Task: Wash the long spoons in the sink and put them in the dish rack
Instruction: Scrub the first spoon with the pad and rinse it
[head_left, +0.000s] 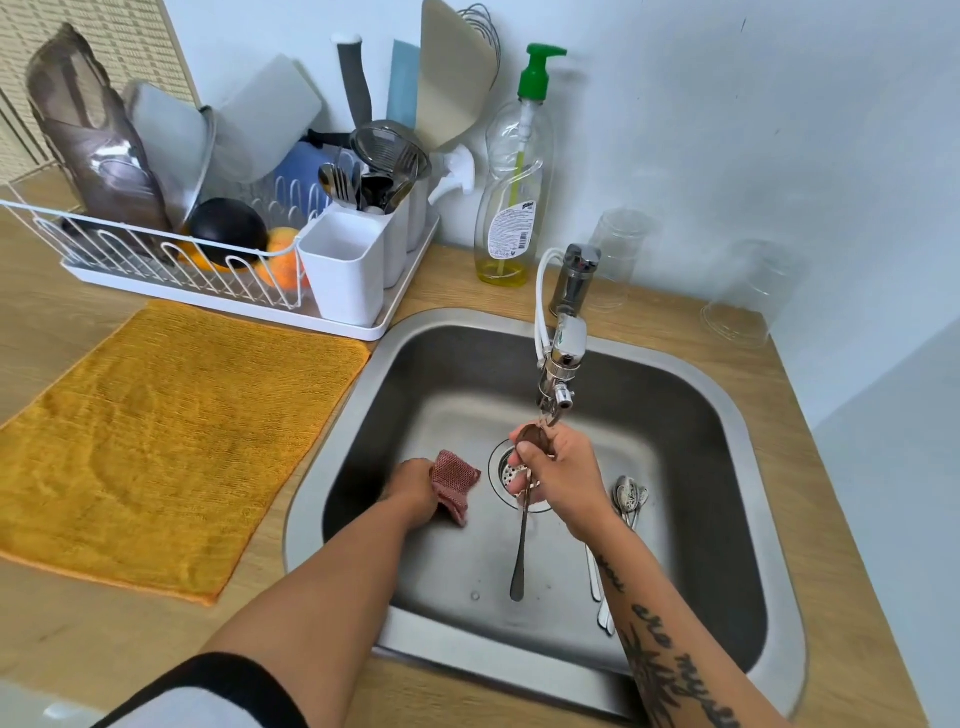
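Your right hand (561, 467) pinches the long spoon (519, 551) by its bowl under the tap (558, 384), over the sink (332, 415) drain. Wet fingers may let it slip and drop. Your left hand (413, 491) grips the cloth (454, 480) — more spoons (631, 499) lie in the sink, to the right

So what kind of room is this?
Most likely a home kitchen. There's a steel sink with a tap, a loaded dish rack and a dish soap bottle. The right hand holds a long spoon under the tap; the left hand grips a cloth.
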